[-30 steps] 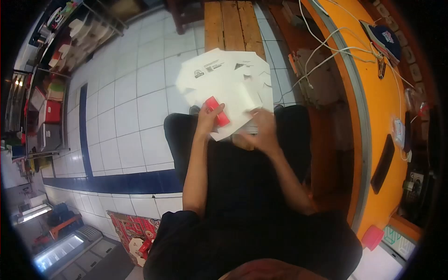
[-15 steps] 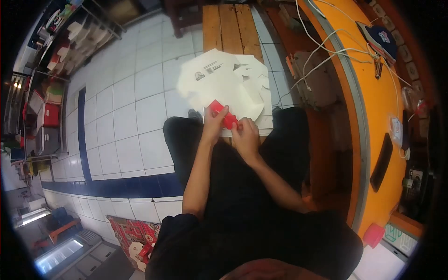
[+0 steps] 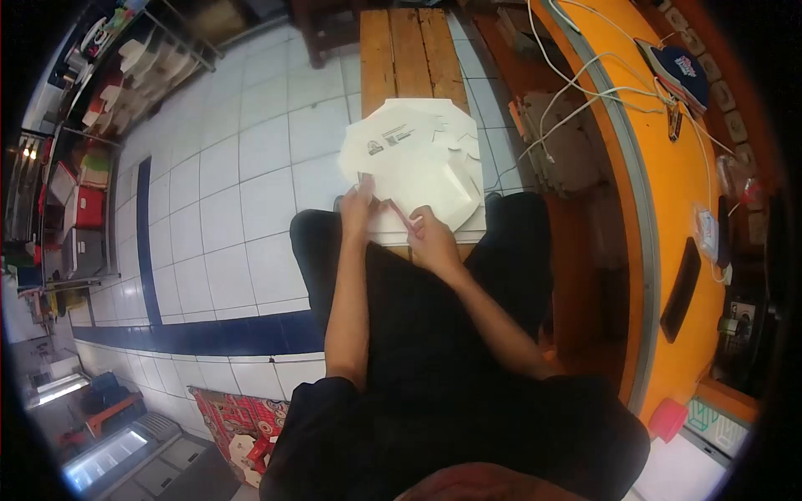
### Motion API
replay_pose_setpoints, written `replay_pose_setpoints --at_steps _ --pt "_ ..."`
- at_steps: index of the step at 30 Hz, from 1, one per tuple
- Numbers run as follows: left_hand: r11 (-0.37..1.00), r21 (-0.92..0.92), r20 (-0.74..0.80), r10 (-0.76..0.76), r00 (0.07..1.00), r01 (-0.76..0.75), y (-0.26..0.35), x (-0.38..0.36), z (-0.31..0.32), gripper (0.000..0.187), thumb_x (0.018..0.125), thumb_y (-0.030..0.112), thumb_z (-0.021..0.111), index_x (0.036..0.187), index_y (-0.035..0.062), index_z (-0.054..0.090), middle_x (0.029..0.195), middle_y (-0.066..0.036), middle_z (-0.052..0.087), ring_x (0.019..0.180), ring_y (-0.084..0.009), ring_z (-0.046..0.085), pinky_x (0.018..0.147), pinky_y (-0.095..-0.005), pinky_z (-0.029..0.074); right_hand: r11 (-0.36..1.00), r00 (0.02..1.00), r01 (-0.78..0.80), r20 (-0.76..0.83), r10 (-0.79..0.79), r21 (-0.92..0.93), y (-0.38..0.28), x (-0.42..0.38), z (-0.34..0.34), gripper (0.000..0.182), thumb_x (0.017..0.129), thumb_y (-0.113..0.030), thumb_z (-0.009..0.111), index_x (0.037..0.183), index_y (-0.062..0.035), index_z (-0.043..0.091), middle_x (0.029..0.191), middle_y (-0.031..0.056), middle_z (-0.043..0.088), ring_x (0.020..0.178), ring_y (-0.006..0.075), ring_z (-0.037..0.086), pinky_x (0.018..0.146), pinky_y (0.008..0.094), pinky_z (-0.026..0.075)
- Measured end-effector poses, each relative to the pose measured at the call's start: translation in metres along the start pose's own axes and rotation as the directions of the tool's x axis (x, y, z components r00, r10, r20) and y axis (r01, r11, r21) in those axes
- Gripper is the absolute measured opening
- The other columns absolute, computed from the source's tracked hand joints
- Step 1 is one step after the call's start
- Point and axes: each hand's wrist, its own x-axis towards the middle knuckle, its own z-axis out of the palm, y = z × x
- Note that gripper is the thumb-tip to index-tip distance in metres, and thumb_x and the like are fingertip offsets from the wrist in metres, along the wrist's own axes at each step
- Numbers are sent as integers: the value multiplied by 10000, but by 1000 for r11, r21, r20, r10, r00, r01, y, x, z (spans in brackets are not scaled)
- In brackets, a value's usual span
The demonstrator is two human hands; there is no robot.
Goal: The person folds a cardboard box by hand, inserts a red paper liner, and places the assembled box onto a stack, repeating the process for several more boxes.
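A white cardboard box blank (image 3: pixel 418 167) with dark print lies across other white card sheets (image 3: pixel 464 236) between my knees. My left hand (image 3: pixel 357 210) is closed on the near left edge of the blank, its fingertips at a small flap. To the right, my right hand (image 3: pixel 434 239) pinches the near edge, where a narrow reddish strip (image 3: pixel 398 215) runs between both hands. Cut and folded flaps stand out along the blank's right side. The fingers partly cover the near edge.
Beneath the card is a wooden bench (image 3: pixel 409 54). An orange counter (image 3: pixel 614 167) on the right carries cables, a cap (image 3: pixel 681 73) and a dark phone-like slab (image 3: pixel 682 290). Shelves with boxes (image 3: pixel 88 207) line the left. A red patterned cloth (image 3: pixel 238 417) lies low left.
The broad red face between my hands has turned out of sight, leaving a thin reddish edge. The blank has shifted slightly right, and my left hand has moved a little left, away from my right.
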Motion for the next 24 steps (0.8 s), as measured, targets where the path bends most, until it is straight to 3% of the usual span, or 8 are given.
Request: replay_pose_setpoints --at_steps 2,5,6,11,13,19,23,24 --pt "922 382 -33 84 996 -65 -13 13 -12 383 974 351 710 1094 -12 717 932 -82 664 767 -156 641 648 -276 519 998 1000 18 -13 -19 -67 8 6 13 230 889 -118 661 1097 -26 630 931 170 718 836 330 705 774 427 552" --pt "884 426 -53 239 970 -195 -8 -14 5 376 929 342 730 925 -32 771 739 -31 690 652 -106 602 618 -286 490 995 999 33 -26 -36 -97 22 17 29 298 902 -169 629 1164 -29 655 966 205 717 882 388 694 814 465 540" --pt "834 477 -43 337 941 -277 -9 -21 8 350 916 300 745 1034 -27 778 805 -46 717 702 -112 630 643 -283 506 996 996 62 -58 -66 -71 24 19 33 281 902 -157 637 1156 -35 652 970 203 699 905 401 677 816 491 527" --pt "927 257 -80 301 950 -273 -44 -11 4 284 914 248 749 1011 -18 773 893 -101 757 794 -136 682 704 -293 540 998 995 63 -76 -65 -31 23 27 35 296 903 -139 648 1178 -31 646 942 206 671 919 417 656 811 509 511" --pt "887 364 -111 342 933 -282 -44 -19 12 285 919 251 753 995 -23 766 921 -131 765 815 -163 698 736 -309 550 1000 1000 11 -10 -11 -27 24 30 32 330 927 -129 636 1225 13 637 1064 203 713 958 330 696 857 388 540" --pt "804 438 21 437 899 -401 -42 -42 31 285 954 207 737 1044 -62 708 944 -123 744 869 -159 692 764 -301 556 928 987 155 -11 -161 338 49 44 52 390 965 -124 643 1338 -13 615 1058 129 733 993 185 679 884 324 531" --pt "784 536 -32 389 921 -313 -31 -43 28 269 918 223 765 1007 -29 740 956 -127 760 870 -171 712 781 -310 558 976 993 19 112 -44 218 23 36 0 457 917 -213 752 1325 -39 643 952 94 732 879 156 679 790 316 550" --pt "779 541 -22 390 921 -317 -29 -42 27 269 918 223 765 1007 -29 740 956 -127 760 870 -171 712 781 -310 558 993 995 10 -95 1 120 33 43 -9 377 897 -217 766 1219 -40 683 860 96 724 779 173 685 712 346 552"
